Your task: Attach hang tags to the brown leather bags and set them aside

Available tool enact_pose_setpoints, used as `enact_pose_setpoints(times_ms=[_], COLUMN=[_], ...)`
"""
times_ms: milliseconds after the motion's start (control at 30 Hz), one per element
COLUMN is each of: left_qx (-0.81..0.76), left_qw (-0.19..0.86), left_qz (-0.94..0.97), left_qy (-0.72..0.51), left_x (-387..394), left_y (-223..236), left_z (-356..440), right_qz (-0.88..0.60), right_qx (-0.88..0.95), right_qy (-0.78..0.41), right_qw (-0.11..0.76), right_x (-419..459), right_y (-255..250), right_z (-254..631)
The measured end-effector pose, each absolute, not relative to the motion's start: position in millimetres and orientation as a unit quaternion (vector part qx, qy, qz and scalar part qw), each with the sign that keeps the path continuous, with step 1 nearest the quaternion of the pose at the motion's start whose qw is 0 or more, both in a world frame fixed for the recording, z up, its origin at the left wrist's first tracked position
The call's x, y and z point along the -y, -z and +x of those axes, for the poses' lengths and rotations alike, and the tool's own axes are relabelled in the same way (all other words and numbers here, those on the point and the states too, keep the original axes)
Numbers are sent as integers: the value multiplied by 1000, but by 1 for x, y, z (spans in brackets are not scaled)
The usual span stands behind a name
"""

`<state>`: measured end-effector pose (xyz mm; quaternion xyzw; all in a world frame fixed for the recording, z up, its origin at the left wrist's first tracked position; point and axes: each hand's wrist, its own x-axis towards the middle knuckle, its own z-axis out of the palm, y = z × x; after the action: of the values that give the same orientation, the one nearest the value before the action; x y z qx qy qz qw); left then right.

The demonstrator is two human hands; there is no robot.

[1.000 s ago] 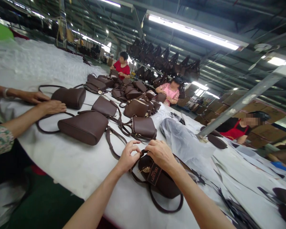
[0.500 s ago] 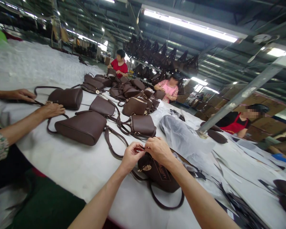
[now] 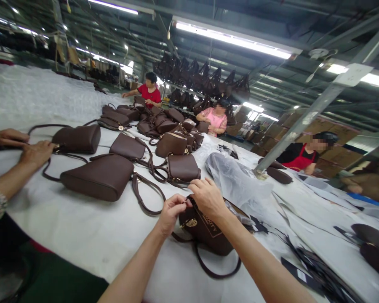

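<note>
A small dark brown handbag [image 3: 205, 231] with a gold emblem and a printed tag lies on the white table [image 3: 91, 235] in front of me. My left hand [image 3: 170, 212] pinches its top edge with closed fingers. My right hand [image 3: 206, 198] rests curled over the same top edge, fingers pressed together on it. The bag's strap [image 3: 214, 269] loops toward me on the table.
Several more brown handbags [image 3: 97, 176] lie on the table to the left and further back. A co-worker's two hands [image 3: 34, 151] rest at a bag strap on the left. Clear plastic bags [image 3: 236, 181] and dark tags [image 3: 312, 273] lie to the right. Three people sit behind the table.
My view has shifted slightly left and down. My hands have stayed together on the bag's top edge. The co-worker's hands on the left have drawn back along a strap.
</note>
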<state>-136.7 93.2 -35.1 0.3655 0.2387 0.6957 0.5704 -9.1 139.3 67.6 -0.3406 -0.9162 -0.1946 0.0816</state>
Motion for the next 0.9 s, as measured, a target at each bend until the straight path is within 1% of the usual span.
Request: enact_pose_setpoints(times_ms=[67, 133, 200, 333, 433, 500, 567, 633, 733, 800, 833, 867, 900], left_qx=[-186, -157, -151, -153, -154, -152, -155, -171, -196, -187, -173, -158, -145], left_qw=[620, 647, 659, 665, 662, 663, 664, 662, 663, 672, 676, 678, 679], left_qz=[311, 276, 269, 276, 274, 275, 277, 269, 241, 218, 205, 191, 179], left_qy=[-696, -693, -686, -677, -681, -680, -677, -678, -681, -682, -686, -692, -697], left_x=[-95, -97, -99, -99, -98, -98, -99, -101, -104, -106, -107, -107, -107], left_y=[33, 33, 35, 38, 36, 33, 32, 34, 42, 47, 50, 51, 52], left_z=[-136, -137, -138, -139, -139, -140, -141, -141, -140, -140, -141, -142, -144], right_qz=[-304, -258, -208, -137, -118, -118, -157, -255, -402, -421, -414, -409, -413], right_qx=[913, 917, 932, 946, 944, 951, 959, 949, 860, 775, 743, 722, 715], right_qy=[218, 227, 232, 278, 295, 269, 201, 71, -225, -402, -459, -488, -491], right_qw=[160, 201, 184, 94, 90, 99, 127, 169, 220, 244, 258, 270, 276], right_x=[-128, -112, -97, -87, -95, -101, -103, -100, -95, -97, -101, -105, -111], right_y=[-69, -69, -67, -63, -59, -58, -59, -63, -71, -73, -73, -73, -72], right_z=[7, 28, 49, 73, 75, 69, 58, 41, 10, -7, -13, -16, -18])
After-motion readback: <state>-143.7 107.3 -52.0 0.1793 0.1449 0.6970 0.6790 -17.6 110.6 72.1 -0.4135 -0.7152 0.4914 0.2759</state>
